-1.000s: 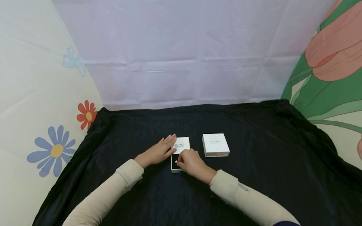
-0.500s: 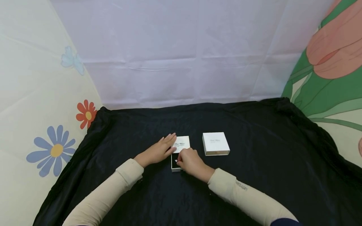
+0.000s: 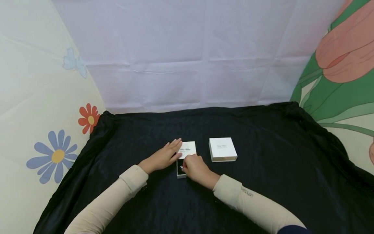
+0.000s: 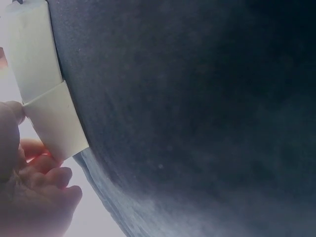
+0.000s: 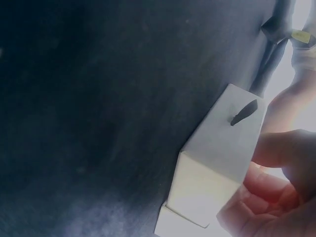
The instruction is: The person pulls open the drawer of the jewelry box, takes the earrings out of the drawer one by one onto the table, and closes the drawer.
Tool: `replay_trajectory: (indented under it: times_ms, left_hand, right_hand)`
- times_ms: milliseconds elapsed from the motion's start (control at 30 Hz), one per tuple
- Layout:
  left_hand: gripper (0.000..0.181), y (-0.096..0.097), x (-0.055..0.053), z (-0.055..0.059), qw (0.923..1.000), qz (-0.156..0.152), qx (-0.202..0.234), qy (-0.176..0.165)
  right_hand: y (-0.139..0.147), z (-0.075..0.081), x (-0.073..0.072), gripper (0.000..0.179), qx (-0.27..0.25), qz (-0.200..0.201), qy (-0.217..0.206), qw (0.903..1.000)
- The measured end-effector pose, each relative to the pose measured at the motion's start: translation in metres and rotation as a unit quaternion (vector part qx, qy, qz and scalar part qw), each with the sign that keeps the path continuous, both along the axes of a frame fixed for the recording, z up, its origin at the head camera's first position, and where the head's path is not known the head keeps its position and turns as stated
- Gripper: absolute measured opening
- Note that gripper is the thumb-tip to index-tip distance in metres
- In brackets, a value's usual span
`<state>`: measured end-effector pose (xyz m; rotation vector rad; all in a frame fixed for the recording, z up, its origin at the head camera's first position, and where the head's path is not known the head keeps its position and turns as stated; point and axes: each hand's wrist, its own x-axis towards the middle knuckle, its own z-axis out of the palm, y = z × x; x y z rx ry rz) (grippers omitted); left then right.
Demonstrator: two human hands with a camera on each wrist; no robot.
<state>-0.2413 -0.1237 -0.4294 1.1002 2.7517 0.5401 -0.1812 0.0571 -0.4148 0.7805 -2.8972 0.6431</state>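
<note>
A small white jewelry box lies on black cloth, its printed sleeve point(image 3: 189, 147) behind and its drawer point(image 3: 181, 176) slid out towards me. Inside the drawer's black lining sits a tiny silvery star-shaped piece of jewelry point(image 3: 181, 167), partly covered by fingertips. My left hand point(image 3: 163, 156) rests on the sleeve's left side with fingers straight; in the left wrist view its thumb touches near the joint of sleeve and drawer. Curled fingers of my right hand point(image 3: 198, 167) pinch at the star-shaped piece. A dark ribbon tab point(image 5: 244, 112) shows on the drawer's front in the right wrist view.
Right of the opened box stands a second white box point(image 3: 223, 149), closed and printed. Black cloth point(image 3: 263, 182) covers the table. A pale fabric backdrop point(image 3: 190, 65) hangs behind, with flower-printed walls on both sides.
The fingertips of my right hand have shifted slightly and cover more of the star-shaped piece. My left hand and both boxes have stayed in place.
</note>
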Motion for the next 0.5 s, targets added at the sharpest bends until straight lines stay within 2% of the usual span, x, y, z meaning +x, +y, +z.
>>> replay_trajectory:
  times_ms: [167,367,500]
  left_hand:
    - [0.059,0.0007,0.0005,0.0007,1.0,0.001,0.0,0.005]
    - [0.059,0.0003,0.0011,0.0011,1.0,-0.001,-0.001,0.001]
    - [0.059,-0.0001,0.001,0.0,1.0,0.0,0.0,0.004]
  right_hand:
    - [0.0007,-0.0013,-0.0006,0.015,0.002,0.002,0.005,1.0]
    - [0.0014,-0.001,-0.0011,0.017,-0.004,0.001,-0.009,1.0]
    - [0.001,-0.0018,-0.0014,0.018,-0.009,0.003,-0.001,1.0]
